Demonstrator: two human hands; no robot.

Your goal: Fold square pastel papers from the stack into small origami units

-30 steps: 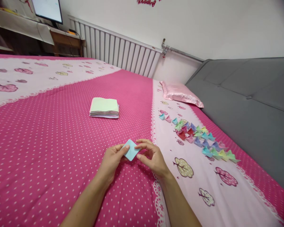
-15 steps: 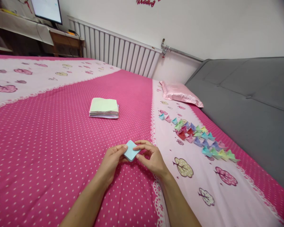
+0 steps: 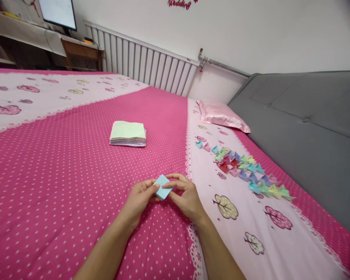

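A: Head cam, quick: what's the L hand (image 3: 140,195) doing?
B: Gripping. Thumb on top of a folded light-blue paper square (image 3: 162,192), at its left corner, fingers curled below, mostly hidden.
A: And the R hand (image 3: 188,196)?
B: Also on it, fingers bent, pinching approx. the right side; index lies over the top face. Can't tell how firm.
A: Where's the square exactly?
B: Btwn both hands, held diamond-wise abv the pink polka-dot bedspread (image 3: 61,182), near the lace trim (image 3: 196,249).
A: Other paper nearby?
B: Yep, a stack of colored paper sheets (image 3: 127,131), pale green on top, lying past the hands, a bit left. Edges slightly uneven.
A: RHS?
B: Lots of folded paper boats (image 3: 254,187), rows of blue, green, pink, red, purple, yellow etc., on the pale tree-print band. Well apart from the square.
A: Bkgd?
B: Pink satin pillow (image 3: 223,117) by the gray headboard (image 3: 297,105), radiator (image 3: 142,58) along the wall, monitor (image 3: 58,13) top left.
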